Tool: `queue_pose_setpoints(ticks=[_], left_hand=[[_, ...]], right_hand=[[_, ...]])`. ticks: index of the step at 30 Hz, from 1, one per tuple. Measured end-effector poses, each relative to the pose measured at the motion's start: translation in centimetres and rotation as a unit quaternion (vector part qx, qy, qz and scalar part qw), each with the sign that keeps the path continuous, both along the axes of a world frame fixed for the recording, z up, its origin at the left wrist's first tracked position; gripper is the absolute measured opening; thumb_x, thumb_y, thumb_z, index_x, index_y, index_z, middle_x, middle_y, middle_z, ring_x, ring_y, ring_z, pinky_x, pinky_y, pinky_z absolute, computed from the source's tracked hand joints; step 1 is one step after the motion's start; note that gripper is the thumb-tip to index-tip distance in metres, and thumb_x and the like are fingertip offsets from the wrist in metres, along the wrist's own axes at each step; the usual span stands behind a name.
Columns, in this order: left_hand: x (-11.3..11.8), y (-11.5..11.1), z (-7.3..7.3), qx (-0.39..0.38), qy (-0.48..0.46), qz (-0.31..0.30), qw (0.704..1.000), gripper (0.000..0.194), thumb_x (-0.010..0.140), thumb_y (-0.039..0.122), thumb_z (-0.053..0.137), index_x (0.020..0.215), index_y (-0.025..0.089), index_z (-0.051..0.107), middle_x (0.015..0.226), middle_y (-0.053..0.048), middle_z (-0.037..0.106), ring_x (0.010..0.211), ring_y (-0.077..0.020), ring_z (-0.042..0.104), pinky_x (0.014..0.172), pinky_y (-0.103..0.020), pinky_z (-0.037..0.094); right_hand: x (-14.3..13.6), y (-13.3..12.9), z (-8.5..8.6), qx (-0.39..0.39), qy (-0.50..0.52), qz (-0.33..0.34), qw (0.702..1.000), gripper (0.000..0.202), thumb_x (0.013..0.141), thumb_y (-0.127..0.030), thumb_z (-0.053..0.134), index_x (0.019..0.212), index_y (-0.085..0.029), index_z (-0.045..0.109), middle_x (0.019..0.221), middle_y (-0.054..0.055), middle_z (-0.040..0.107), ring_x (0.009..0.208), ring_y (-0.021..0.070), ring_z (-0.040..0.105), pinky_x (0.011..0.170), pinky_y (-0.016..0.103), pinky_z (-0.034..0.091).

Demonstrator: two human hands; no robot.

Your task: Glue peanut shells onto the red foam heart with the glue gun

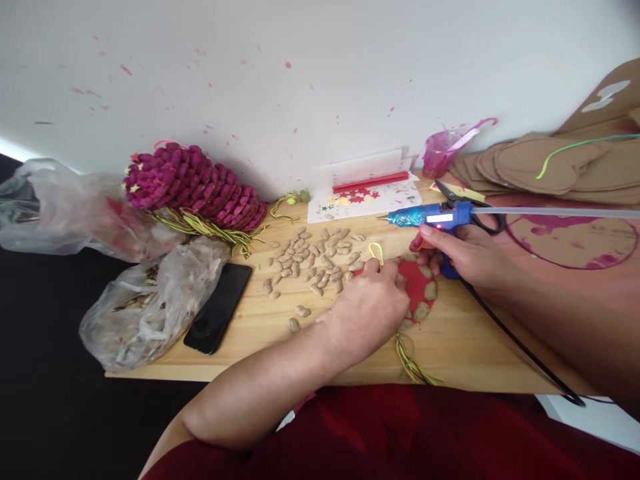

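Observation:
My right hand is wrapped round the grip of a blue hot glue gun, its nozzle pointing left above the table. A clear glue stick runs out of the gun's back. My left hand lies over the left part of a red disc edged with peanuts. Its fingers are curled down, and whatever they pinch is hidden. A yellow loop sticks out past the disc's far edge, and a green-yellow tassel hangs from its near side. Loose peanuts lie left of the disc.
Left stand purple-painted strung peanut bunches, a plastic bag of peanut shells and a black phone. Behind are paper with small stars and a pink-stained cup. Scissors and cardboard cutouts lie right.

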State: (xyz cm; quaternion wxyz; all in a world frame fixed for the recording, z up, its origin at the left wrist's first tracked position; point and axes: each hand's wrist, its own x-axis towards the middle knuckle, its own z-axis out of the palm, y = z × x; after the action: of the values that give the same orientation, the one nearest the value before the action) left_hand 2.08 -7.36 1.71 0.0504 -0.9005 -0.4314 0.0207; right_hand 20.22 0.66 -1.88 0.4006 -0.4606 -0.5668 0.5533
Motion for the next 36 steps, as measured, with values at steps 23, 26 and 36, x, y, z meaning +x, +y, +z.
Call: queue_pose_setpoints(ticks=[23,26,36], left_hand=[[-3.4,2.4,-0.3,-0.049,-0.237,-0.017,0.97,0.042,0.089,-0.002,0.05,0.114,0.021,0.076,0.091,-0.003,0.074,0.078,-0.0146,0.068,0.072,-0.027,0.056],[-4.3,3.1,0.3,-0.012,-0.301,-0.012,0.953,0.031,0.092,0.006,0.055,0.111,0.018,0.076,0.098,-0.006,0.076,0.084,-0.0154,0.071,0.075,-0.027,0.056],[-3.0,2.5,-1.1,-0.067,-0.241,-0.082,0.965,0.021,0.1,0.014,0.057,0.103,0.021,0.076,0.096,-0.005,0.068,0.09,-0.0164,0.062,0.081,-0.03,0.052]], right_hand=[[-0.2,-0.1,0.2,-0.021,0.039,-0.015,0.999,0.039,0.088,-0.054,0.075,0.077,-0.019,0.06,0.069,0.003,0.067,0.047,0.011,0.06,0.037,0.023,0.045],[-0.2,-0.1,0.2,-0.034,0.06,-0.021,0.997,0.035,0.089,-0.048,0.076,0.079,-0.019,0.059,0.07,0.002,0.067,0.048,0.0118,0.062,0.036,0.023,0.045],[-0.1,-0.1,0.3,-0.026,0.045,-0.024,0.998,0.031,0.094,-0.04,0.072,0.075,-0.018,0.062,0.068,0.001,0.066,0.047,0.0095,0.06,0.035,0.02,0.045]])
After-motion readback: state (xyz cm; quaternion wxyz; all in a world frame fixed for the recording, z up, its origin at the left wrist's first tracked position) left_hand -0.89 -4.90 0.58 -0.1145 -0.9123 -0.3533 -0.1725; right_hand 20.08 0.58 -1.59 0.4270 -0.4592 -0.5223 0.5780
